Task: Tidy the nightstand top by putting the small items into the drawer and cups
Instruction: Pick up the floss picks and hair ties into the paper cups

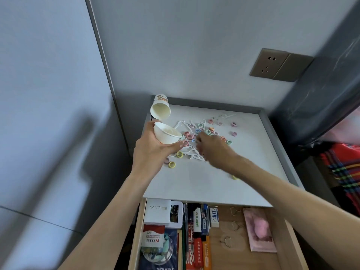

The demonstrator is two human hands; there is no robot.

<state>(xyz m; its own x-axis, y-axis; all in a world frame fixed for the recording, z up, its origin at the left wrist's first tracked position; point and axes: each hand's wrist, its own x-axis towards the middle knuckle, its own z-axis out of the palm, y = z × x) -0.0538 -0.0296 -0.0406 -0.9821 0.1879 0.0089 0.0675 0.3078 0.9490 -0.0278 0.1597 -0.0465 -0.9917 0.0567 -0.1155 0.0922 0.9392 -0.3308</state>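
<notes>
Brown wall socket point(268, 63) beside blank plate point(292, 68); red plaid blanket point(342, 172) at right.

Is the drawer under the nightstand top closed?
No, the drawer is pulled open, showing boxes and lighters inside.

The light is soft and a bit dim, like daylight in a room. The white table point(224, 172) top is the brightest part and has no strong shine on it. Big fuzzy shadows of the arms fall on the grey wall point(48, 114) at the left. The right hand point(212, 151) looks a little smeared, and so does the dark curtain point(321, 84) at the far right. The picture bends at the edges, so the wall lines lean and curve. The small rings point(210, 131) look soft and not sharp. The open drawer point(229, 230) below is clear enough to read some labels.
</notes>
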